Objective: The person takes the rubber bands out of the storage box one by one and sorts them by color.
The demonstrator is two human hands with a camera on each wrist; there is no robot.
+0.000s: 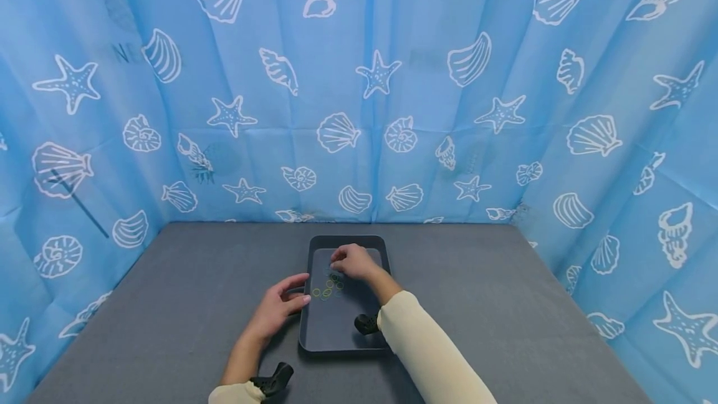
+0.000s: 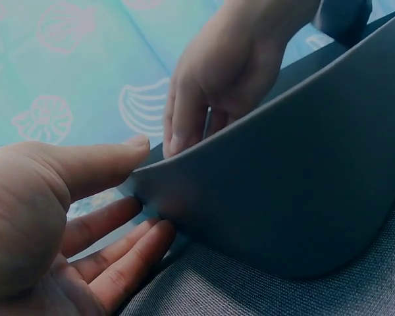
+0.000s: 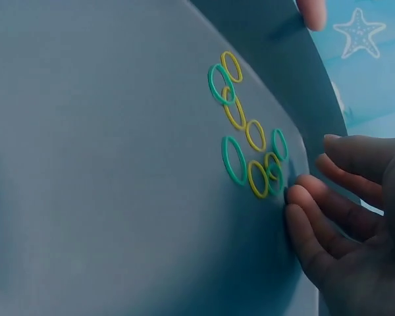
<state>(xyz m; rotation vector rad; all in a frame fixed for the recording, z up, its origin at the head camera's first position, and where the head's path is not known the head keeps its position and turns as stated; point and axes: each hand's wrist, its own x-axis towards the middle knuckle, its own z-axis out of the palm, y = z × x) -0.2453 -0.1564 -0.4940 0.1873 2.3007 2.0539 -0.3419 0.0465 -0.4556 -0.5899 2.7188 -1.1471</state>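
A dark grey rectangular tray has several thin yellow and green rings on its floor; they look like small rubber bands, and some overlap. My left hand holds the tray's left side, thumb at the rim and other fingertips against the outer wall, as the left wrist view shows. Inside the tray, toward its far end, is my right hand, fingers bent and fingertips down at the floor beside the rings. Whether a ring is between those fingertips is hidden.
The tray lies on a grey cloth-covered table. A blue curtain with white shell and starfish prints hangs behind the table and along both sides. Dark devices are worn at both wrists.
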